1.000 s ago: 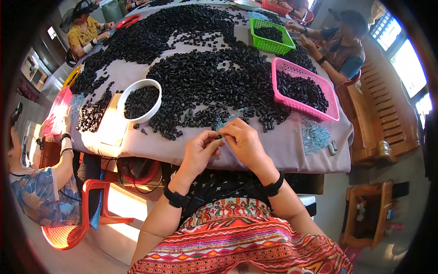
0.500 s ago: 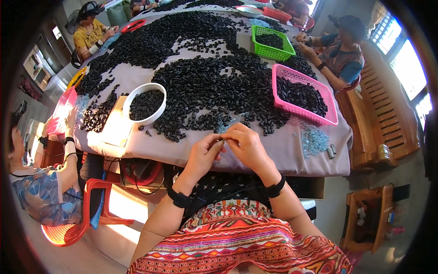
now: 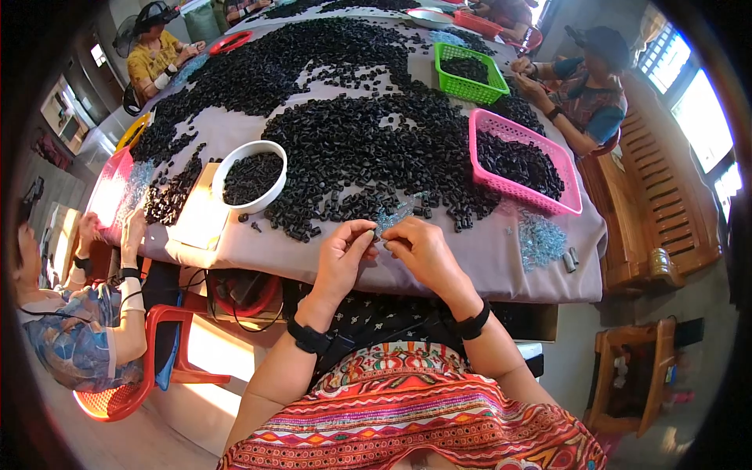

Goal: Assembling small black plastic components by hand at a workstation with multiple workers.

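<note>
Over the near edge of the table, my left hand (image 3: 343,254) and my right hand (image 3: 423,247) are close together, fingertips pinched. Whatever sits between the fingers is too small to make out. Just beyond the fingertips lies a small scatter of clear bluish plastic bits (image 3: 398,210). A wide heap of small black tube-like pieces (image 3: 368,149) spreads past them across the cloth. To the left, a round white bowl (image 3: 252,208) holds more dark pieces. On the right stands a pink basket (image 3: 521,201) with black pieces inside.
A larger pile of bluish bits (image 3: 540,241) lies at the right, beside small grey cylinders (image 3: 569,262). Farther back is a green basket (image 3: 470,92). Co-workers sit around the table, one on a red chair (image 3: 168,315) at my left. A wooden bench (image 3: 666,180) stands at right.
My hands have drawn slightly apart at the fingertips, the left turning a little. At the left, the co-worker's hands have come down and away from the pink basket there.
</note>
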`<action>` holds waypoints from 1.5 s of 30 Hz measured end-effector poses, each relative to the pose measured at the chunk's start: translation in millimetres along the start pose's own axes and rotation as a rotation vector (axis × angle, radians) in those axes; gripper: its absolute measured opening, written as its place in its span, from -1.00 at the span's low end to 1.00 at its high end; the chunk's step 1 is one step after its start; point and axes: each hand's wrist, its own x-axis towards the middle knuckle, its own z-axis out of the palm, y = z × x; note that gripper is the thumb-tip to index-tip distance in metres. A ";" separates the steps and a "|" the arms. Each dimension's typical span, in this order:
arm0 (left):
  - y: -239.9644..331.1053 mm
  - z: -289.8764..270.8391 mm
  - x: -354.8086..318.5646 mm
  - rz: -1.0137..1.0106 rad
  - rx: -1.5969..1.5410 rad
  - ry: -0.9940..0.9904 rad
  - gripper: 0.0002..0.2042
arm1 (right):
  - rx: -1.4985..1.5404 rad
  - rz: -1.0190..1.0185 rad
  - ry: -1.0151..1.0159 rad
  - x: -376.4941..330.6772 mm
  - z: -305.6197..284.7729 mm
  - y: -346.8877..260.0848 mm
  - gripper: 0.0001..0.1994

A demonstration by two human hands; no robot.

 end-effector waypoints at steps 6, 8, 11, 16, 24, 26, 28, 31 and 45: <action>-0.8 0.7 0.2 0.016 -0.002 -0.052 -0.88 | 0.001 0.040 -0.026 -1.0 -2.4 -1.8 -0.88; -0.2 0.9 0.3 0.017 0.025 -0.068 -0.86 | -0.050 -0.013 -0.064 -0.6 -6.5 -5.2 -0.89; 4.5 3.0 -0.8 -0.022 0.037 -0.077 -0.83 | -0.061 -0.012 -0.079 -0.8 -7.6 -3.7 -0.89; 3.7 -1.3 0.6 -0.051 0.049 -0.168 -0.82 | 0.027 0.041 -0.036 0.1 -7.5 -3.2 -0.90; 1.5 -4.7 -0.4 -0.078 0.024 -0.255 -0.82 | 0.308 0.258 -0.006 -0.4 -1.5 -8.5 -0.91; 4.6 -4.3 -1.1 -0.112 0.011 -0.292 -0.82 | 0.407 0.304 0.069 0.1 0.4 -11.5 -0.90; 5.4 -3.1 -1.0 -0.111 0.027 -0.301 -0.82 | 0.364 0.261 0.098 -1.0 7.5 -3.3 -0.91; 5.1 -3.8 -1.4 -0.120 0.020 -0.291 -0.81 | 0.282 0.178 0.109 -0.5 9.3 -1.1 -0.92; 2.9 -7.1 1.2 -0.121 -0.137 -0.213 -0.81 | 0.181 0.052 0.109 0.5 5.2 -12.3 -0.83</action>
